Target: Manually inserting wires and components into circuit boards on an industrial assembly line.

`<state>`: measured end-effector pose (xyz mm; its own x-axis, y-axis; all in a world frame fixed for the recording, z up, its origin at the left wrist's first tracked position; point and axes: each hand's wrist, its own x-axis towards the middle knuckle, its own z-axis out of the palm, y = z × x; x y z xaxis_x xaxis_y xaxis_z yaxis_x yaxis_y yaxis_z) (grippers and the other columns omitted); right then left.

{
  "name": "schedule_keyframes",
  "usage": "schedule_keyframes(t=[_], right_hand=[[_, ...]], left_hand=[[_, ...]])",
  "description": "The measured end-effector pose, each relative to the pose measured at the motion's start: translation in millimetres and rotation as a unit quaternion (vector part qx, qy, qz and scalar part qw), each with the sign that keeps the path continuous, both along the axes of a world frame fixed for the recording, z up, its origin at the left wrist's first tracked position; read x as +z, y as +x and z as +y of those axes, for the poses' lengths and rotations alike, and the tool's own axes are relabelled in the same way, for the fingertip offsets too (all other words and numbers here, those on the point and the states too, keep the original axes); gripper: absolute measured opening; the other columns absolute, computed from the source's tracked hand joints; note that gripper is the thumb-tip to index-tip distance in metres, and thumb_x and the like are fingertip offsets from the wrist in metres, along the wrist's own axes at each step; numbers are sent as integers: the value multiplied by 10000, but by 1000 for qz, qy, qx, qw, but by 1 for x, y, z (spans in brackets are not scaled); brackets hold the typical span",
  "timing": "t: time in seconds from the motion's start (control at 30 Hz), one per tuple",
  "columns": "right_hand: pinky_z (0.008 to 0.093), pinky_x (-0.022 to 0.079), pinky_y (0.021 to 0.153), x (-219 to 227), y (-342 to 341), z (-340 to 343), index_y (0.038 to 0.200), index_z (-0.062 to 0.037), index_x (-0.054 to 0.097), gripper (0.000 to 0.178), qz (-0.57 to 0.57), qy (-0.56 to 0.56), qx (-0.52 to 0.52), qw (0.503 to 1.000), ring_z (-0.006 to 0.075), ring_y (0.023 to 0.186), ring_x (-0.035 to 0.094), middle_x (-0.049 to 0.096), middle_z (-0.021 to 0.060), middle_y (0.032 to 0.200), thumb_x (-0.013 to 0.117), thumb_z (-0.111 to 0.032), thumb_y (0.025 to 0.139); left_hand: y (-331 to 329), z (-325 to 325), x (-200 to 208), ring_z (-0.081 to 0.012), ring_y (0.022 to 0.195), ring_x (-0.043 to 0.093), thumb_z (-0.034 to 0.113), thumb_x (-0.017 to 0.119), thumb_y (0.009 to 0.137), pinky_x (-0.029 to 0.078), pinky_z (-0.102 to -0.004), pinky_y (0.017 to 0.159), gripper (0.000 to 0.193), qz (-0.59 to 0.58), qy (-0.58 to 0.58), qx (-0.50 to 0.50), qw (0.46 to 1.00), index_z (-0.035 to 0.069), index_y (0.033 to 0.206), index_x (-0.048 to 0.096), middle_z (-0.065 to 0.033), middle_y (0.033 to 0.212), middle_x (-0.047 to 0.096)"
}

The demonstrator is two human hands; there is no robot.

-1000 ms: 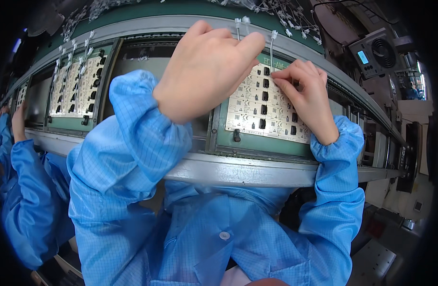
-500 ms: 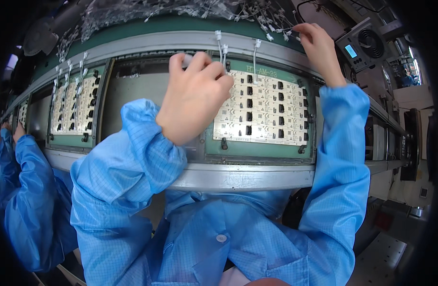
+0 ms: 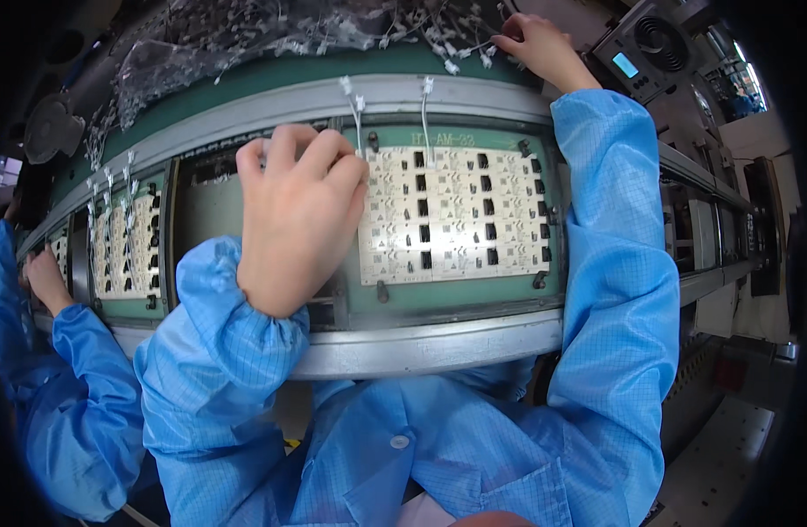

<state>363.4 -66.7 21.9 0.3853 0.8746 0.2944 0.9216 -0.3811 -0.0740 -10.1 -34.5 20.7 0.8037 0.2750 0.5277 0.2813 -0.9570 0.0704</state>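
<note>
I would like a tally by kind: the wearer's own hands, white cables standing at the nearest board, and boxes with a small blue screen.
Left hand and right hand: 2
White cables in view: 3
Box with blue screen: 1
Total: 6

My sleeves (image 3: 610, 206) are blue with a fine dark grid. I see a cream panel (image 3: 456, 211) with rows of black components (image 3: 424, 208), a green carrier (image 3: 456, 296) and white connectors (image 3: 428, 85).
</note>
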Motion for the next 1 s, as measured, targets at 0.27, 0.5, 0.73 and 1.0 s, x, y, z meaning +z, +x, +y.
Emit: schedule_keyframes(t=[0.27,0.5,0.73,1.0], right_hand=[[498,512,863,-5,0,0,973,10,682,194,30,73,-29,996,420,958,670,697,251,953,600,-89,827],[430,538,810,19,-5,-17,963,48,734,215,35,215,3,976,405,873,695,702,269,890,604,-49,821],[277,567,679,44,-7,-38,963,99,720,221,341,232,33,911,182,735,714,735,142,829,666,-108,905],[229,521,609,53,-37,-69,1047,39,673,197,405,207,87,887,103,687,650,683,47,790,659,-140,965]], left_hand=[[3,0,-4,-279,1046,542,140,728,789,362,-483,892,73,32,-40,19,998,112,856,734,16,966,648],[2,-9,1,-274,1054,539,145,733,786,362,-492,900,74,49,53,36,997,116,853,741,20,955,640],[8,-14,1,-278,1057,536,140,729,779,369,-515,891,60,61,111,41,991,99,822,727,4,956,624],[6,-12,5,-280,1045,540,115,709,771,374,-477,877,53,73,43,32,996,90,817,713,-3,934,622]])
